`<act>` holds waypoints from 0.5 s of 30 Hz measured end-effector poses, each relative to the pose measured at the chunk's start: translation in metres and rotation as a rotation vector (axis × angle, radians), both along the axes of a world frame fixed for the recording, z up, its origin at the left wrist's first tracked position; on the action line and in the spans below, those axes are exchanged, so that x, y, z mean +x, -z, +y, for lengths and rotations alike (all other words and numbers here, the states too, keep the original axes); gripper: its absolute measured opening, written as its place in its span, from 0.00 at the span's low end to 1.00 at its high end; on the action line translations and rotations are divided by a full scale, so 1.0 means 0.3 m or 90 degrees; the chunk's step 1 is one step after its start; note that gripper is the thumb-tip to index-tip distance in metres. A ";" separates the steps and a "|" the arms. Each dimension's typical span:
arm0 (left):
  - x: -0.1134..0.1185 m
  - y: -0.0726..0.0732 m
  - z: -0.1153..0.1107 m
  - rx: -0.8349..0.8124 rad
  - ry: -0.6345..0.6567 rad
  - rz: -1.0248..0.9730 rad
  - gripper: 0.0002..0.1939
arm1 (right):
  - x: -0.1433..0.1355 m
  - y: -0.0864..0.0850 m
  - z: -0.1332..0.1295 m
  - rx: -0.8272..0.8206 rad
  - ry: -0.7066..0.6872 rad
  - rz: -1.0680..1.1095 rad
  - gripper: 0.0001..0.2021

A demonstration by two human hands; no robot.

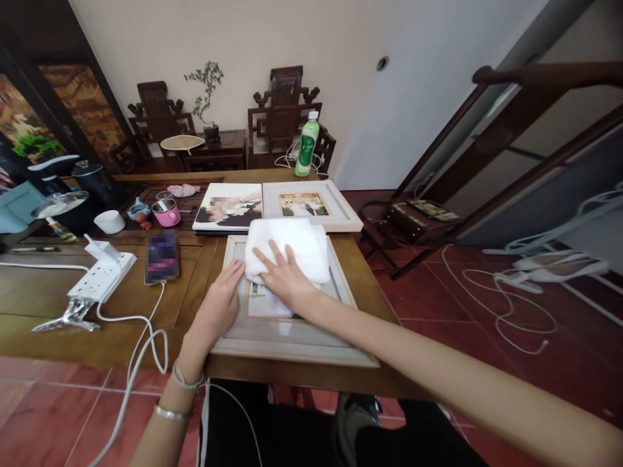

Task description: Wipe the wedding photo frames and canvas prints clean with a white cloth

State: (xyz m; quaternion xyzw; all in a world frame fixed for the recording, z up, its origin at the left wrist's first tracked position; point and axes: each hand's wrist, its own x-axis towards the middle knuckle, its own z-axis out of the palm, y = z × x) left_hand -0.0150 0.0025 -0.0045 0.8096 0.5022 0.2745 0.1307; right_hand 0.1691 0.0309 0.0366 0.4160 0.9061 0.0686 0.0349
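A light wooden picture frame [292, 353] lies flat on the wooden table, close to its front edge. Across its far half rests a folded white cloth [296, 240], which hides part of the picture. My right hand [287, 275] presses flat on the cloth with its fingers spread. My left hand [221, 298] lies along the left side of the frame, its fingers stretched out close together near the cloth's edge. Beyond the cloth lies a second picture frame [348, 220] with a photo in it, and to its left a photo album or print [228, 201] with a blurred picture.
Left on the table [29, 318] are a white power strip [100, 275], a phone [162, 256] on a cable, a pink cup [166, 213] and a white cup [109, 222]. A green bottle [307, 146] stands at the back. A dark wooden chair [413, 220] is at the right.
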 end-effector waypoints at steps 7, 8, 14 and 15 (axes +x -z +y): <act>0.001 -0.008 0.000 0.008 0.004 -0.017 0.26 | 0.014 -0.110 -0.207 -0.173 -0.098 -0.051 0.19; 0.002 -0.009 -0.001 0.004 0.002 -0.016 0.25 | 0.021 -0.135 -0.234 -0.219 -0.115 -0.053 0.20; 0.014 -0.030 -0.009 -0.029 -0.026 -0.040 0.24 | 0.045 -0.168 -0.222 -0.258 -0.089 0.063 0.25; 0.016 -0.036 -0.012 -0.033 -0.030 -0.053 0.25 | 0.039 -0.153 -0.193 -0.213 -0.057 0.065 0.25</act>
